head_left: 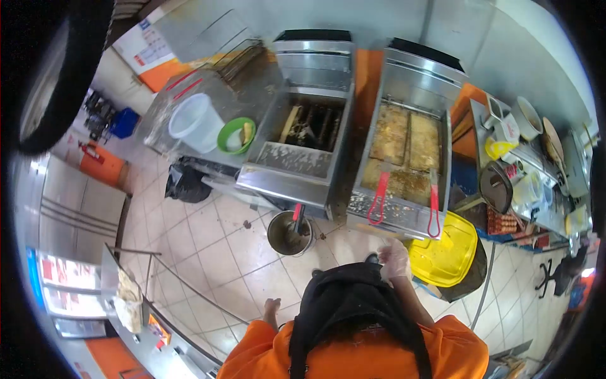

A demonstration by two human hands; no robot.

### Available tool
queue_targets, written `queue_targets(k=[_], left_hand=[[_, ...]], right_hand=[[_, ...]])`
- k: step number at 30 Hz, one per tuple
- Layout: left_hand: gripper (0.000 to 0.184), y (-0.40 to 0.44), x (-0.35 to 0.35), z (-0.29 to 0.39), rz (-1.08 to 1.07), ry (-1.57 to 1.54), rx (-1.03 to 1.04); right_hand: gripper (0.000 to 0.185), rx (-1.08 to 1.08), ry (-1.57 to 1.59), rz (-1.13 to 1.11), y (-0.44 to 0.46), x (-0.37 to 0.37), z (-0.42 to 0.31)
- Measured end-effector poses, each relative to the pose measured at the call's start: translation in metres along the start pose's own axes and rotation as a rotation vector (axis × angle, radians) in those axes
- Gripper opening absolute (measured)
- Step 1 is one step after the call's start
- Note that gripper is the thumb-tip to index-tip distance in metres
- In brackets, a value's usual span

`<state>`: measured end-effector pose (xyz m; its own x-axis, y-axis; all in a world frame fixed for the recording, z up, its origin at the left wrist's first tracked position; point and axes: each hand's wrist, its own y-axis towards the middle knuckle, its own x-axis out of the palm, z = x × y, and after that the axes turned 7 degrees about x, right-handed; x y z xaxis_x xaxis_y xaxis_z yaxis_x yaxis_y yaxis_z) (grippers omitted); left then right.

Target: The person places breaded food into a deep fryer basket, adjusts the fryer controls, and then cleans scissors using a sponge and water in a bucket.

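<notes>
Head view showed frying apparently in hand: the filled fryer [420, 81], red handles [382, 183] frontward, stood ahead of the gloved right hand [394, 260], the left hand [273, 306] well apart. Whether fingers were curled or loose couldn't be told. The next move likely called for gripping a handle.

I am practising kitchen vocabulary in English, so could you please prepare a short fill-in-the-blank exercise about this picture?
1. The two basket handles at the right fryer are ____ in colour.
2. The large plastic cover beside the right hand is ____ in colour.
3. The bowl beside the whitish tub on the left is ____ in colour.
4. The metal bucket stands on the tiled ____.

Missing words: red; yellow; green; floor.
</notes>
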<state>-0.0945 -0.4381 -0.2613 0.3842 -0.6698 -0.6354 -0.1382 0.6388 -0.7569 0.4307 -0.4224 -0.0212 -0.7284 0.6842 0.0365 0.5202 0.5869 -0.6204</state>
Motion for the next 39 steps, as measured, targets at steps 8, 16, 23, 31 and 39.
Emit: queue_targets(k=[8,16,23,31,39], left_hand=[[0.063,0.029,0.045,-0.06,0.141,-0.294,0.137],[0.065,-0.033,0.019,-0.077,0.152,-0.83,-0.215],[0.059,-0.053,0.084,-0.151,-0.011,-0.736,-0.288],[0.054,-0.1,0.039,-0.097,0.111,-1.138,-0.405],[0.058,-0.051,0.111,-0.166,-0.036,-1.161,-0.27]], right_hand=[[0.066,-0.798,-1.406,0.085,-0.013,0.098,-0.044],[0.073,-0.449,-1.69,-0.089,0.009,0.108,-0.019],[0.055,-0.525,-1.6,-0.219,-0.015,0.174,-0.011],[0.058,0.067,-1.454,-0.346,0.034,0.162,0.058],[0.033,-0.16,-1.725,-0.278,0.115,0.031,0.172]])
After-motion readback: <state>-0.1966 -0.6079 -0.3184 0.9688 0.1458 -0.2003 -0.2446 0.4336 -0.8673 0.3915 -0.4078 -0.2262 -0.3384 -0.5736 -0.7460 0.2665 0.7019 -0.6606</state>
